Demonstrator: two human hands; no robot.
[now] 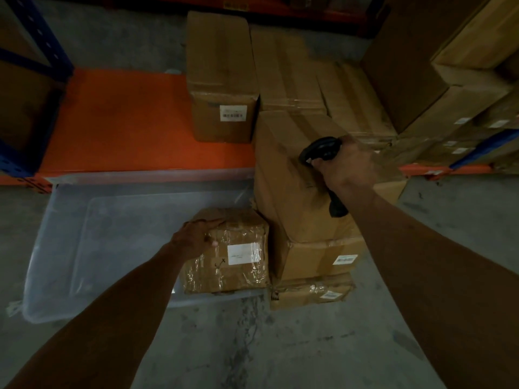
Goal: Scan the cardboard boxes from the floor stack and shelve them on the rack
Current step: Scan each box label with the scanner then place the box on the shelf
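Note:
A small taped cardboard box (236, 265) with a white label sits in the right corner of a clear plastic tub (84, 248). My left hand (196, 237) rests on the box's top left edge, fingers spread over it. To its right stands a floor stack of cardboard boxes (306, 259), three high, the lower two with barcode labels facing me. My right hand (345, 167) holds a black handheld scanner (320, 150) above the top box of the stack (289, 175), its head pointing left and down.
The orange rack shelf (118, 122) lies low behind the tub, with a labelled box (222, 80) and more boxes (323, 91) on it. Blue uprights (39, 35) stand at the left. Stacked cartons (463, 94) fill the right. Grey concrete floor (252, 346) lies in front.

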